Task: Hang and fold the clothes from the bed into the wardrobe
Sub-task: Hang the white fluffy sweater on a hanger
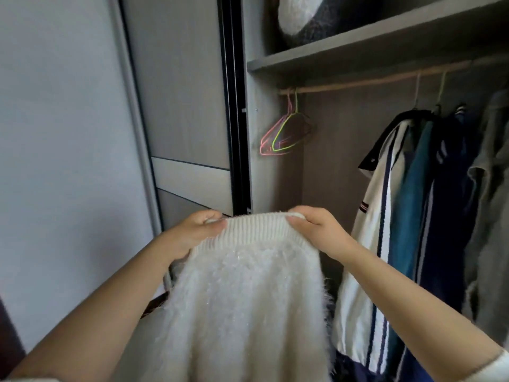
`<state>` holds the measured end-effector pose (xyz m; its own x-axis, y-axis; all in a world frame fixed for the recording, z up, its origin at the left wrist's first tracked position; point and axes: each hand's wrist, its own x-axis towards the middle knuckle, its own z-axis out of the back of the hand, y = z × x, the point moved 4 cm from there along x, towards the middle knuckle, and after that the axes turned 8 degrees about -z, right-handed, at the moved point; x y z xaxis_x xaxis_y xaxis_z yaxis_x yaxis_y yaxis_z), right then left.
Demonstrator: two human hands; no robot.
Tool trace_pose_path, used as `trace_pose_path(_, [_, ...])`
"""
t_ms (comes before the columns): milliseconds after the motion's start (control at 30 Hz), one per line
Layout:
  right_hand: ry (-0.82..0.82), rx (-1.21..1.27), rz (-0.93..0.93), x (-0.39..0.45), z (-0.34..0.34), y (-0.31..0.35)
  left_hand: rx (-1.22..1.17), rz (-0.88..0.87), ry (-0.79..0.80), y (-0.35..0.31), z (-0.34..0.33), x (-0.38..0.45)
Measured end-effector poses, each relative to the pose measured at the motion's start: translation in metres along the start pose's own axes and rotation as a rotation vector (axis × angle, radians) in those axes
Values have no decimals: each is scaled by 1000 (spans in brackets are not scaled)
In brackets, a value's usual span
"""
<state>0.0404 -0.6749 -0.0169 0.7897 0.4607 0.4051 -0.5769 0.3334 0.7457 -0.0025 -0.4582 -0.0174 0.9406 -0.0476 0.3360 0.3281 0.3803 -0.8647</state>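
you're holding the white fuzzy sweater (242, 293) up in front of the open wardrobe (275, 175), ribbed band at the top. left hand (192, 232) pinches the band's left corner, thumb on the near face and fingers curled over the top edge. right hand (316, 230) does the same at the right corner. both are closed on the knit and neither has a free finger. the band runs straight across, 9 to 3 o'clock, stretched fairly taut between the two grips, and the body hangs down toward 6.

the relation that matters: the empty hangers (286, 133), pink and yellow-green wire, hang on the rail (358, 82) at about 12 to 1 o'clock from the band, well above it and further back, just beside the wardrobe's left wall. your right hand sits nearly under them. the left is off toward 11 and would have to cross over the sweater.

my read: if this one gets hung, let go with the right and reach up for a hanger while the left keeps the band. a one-corner hold will let the knit swing and sag, so expect to regrip.

the hung clothes (429, 202) fill the rail at 2 to 3 o'clock. the gap between them and the hangers looks like the free slot. a grey and white fluffy thing (305, 17) sits on the shelf (358, 48) above.
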Motion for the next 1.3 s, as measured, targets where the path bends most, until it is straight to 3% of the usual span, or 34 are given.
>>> trace_pose_path(200, [289,-437,74,111,5,-43,557,38,385,29,19,95])
trace_pose_path(333, [313,-604,98,165,10,-77,877,75,629,57,17,150])
trace_pose_path(400, [299,-667,120,186,13,-89,1035,71,655,75,21,182])
trace_pose_path(533, [243,-726,98,223,15,-111,1078,-83,550,95,34,244])
trace_pose_path(667, [185,-761,31,270,17,-134,730,-211,379,113,52,312])
trace_pose_path(800, [179,-657,-88,312,21,-135,662,-453,258,105,77,373])
trace_pose_path(867, [22,-621,-128,345,32,-132,665,-622,164,96,88,401])
trace_pose_path(967, [-358,-585,-132,385,57,-119,591,-759,54,84,90,426])
trace_pose_path(1067, [-593,-599,-231,426,76,-117,780,-1062,-125,80,94,441])
trace_pose_path(1200, [-678,-460,-426,474,91,-133,957,-1474,-363,84,94,452])
trace_pose_path(1300, [-774,-350,-534,495,101,-147,1014,-1662,-391,86,92,450])
